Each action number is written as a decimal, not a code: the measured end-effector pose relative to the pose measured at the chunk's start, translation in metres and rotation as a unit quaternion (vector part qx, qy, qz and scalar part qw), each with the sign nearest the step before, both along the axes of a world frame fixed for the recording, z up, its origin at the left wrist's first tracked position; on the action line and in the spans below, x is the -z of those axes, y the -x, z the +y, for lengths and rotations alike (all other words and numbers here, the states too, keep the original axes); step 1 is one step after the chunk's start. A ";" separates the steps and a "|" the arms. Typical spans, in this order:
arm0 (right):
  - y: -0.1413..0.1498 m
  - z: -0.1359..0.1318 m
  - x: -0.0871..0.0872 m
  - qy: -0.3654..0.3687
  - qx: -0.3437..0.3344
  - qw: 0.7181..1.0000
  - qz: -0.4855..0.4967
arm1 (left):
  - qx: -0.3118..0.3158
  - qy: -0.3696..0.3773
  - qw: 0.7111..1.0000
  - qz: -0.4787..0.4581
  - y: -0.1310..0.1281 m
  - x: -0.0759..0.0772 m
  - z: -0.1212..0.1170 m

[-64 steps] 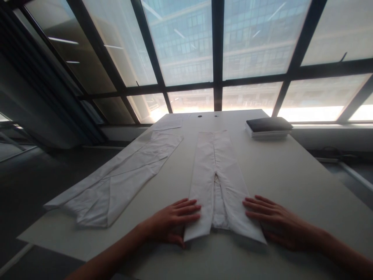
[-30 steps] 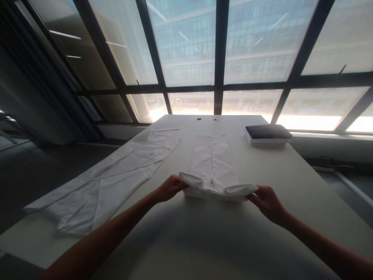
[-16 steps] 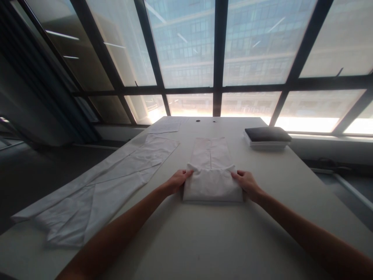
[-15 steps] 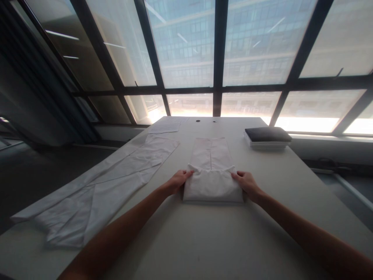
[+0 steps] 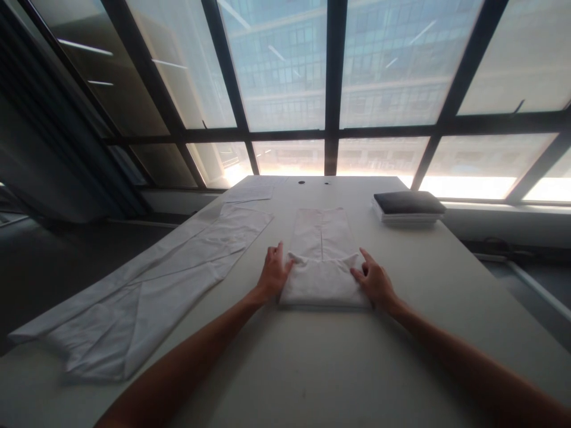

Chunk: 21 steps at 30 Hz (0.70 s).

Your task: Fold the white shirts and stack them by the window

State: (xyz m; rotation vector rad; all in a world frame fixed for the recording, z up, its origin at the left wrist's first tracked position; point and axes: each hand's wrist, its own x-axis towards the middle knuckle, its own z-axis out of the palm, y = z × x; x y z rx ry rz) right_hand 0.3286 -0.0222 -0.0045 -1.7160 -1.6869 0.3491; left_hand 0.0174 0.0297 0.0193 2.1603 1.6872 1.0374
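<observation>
A folded white garment (image 5: 322,286) lies on the white table in front of me. Its near part is doubled over into a thick block with a gathered upper edge, and a flat part with a line down its middle stretches beyond. My left hand (image 5: 273,272) is at the left corner of the fold, thumb touching the cloth and index finger pointing up and away. On the right corner, my right hand (image 5: 373,279) mirrors it, thumb on the cloth and index finger extended. Both hands are open, without a grip on the edge.
Another white garment (image 5: 173,270) is spread long and wrinkled along the table's left side. A white sheet (image 5: 250,191) lies at the far left. A stack topped by a dark folded cloth (image 5: 410,203) stands at the back right. Windows rise behind the table (image 5: 307,368).
Both hands have let go of the fold's upper corners. Their fingers have spread and index fingers lifted, while the thumbs stay on the cloth. The garment has stayed put.
</observation>
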 end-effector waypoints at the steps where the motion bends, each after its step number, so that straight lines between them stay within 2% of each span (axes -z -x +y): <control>1: 0.001 -0.003 -0.003 -0.014 0.008 0.999 -0.040 | 0.000 -0.052 0.998 0.036 -0.002 -0.002 -0.005; 2: 0.003 -0.006 -0.006 -0.039 0.013 0.996 -0.080 | 0.026 -0.088 0.993 0.073 -0.006 -0.005 -0.012; 4: 0.013 -0.015 -0.014 -0.099 -0.004 0.985 -0.144 | 0.133 -0.108 0.974 0.146 -0.017 -0.008 -0.026; 6: 0.029 -0.023 -0.020 -0.133 -0.068 0.973 -0.177 | 0.239 -0.088 0.944 0.208 -0.031 -0.006 -0.039; 8: 0.048 -0.027 -0.022 -0.126 -0.156 0.961 -0.191 | 0.289 -0.062 0.923 0.247 -0.043 -0.001 -0.048; 10: 0.063 -0.027 -0.017 -0.093 -0.222 0.949 -0.202 | 0.303 -0.040 0.916 0.261 -0.050 0.005 -0.050; 13: 0.068 -0.019 -0.007 -0.042 -0.259 0.941 -0.212 | 0.316 -0.018 0.912 0.261 -0.047 0.009 -0.045; 17: 0.048 -0.002 0.004 -0.013 -0.253 0.940 -0.228 | 0.309 0.023 0.910 0.275 -0.030 0.009 -0.024; 21: 0.026 0.014 0.007 0.020 -0.203 0.948 -0.244 | 0.238 0.100 0.925 0.279 -0.010 0.012 0.004</control>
